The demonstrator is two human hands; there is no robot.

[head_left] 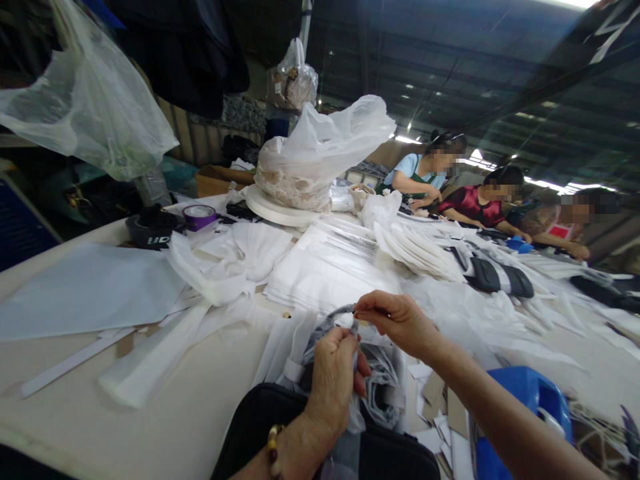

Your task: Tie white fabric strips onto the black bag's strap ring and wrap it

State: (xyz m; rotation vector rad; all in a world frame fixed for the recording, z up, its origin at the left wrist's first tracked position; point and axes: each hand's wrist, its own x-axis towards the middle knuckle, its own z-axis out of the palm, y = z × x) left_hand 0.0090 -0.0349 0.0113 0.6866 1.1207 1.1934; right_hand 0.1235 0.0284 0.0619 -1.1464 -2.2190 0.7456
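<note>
My left hand (pixel 333 373), with a beaded bracelet at the wrist, is closed on a grey strap in clear plastic wrap (pixel 327 328). My right hand (pixel 400 321) pinches thumb and fingers at the upper end of this strap; the small dark bit at its fingertips is too small to name. Beneath both hands lies a black padded bag (pixel 260 417) on the table. More of the grey plastic wrapping (pixel 383 393) is bunched on top of the bag, to the right of my left hand. My left fingers partly hide the strap.
A stack of white sheets (pixel 325 267) lies ahead. Left are a white foam roll (pixel 150 357) and purple tape (pixel 199 215). A blue plastic container (pixel 525 393) stands right, beside cardboard scraps (pixel 435 400). Several co-workers sit along the table, one in a red top (pixel 473 203).
</note>
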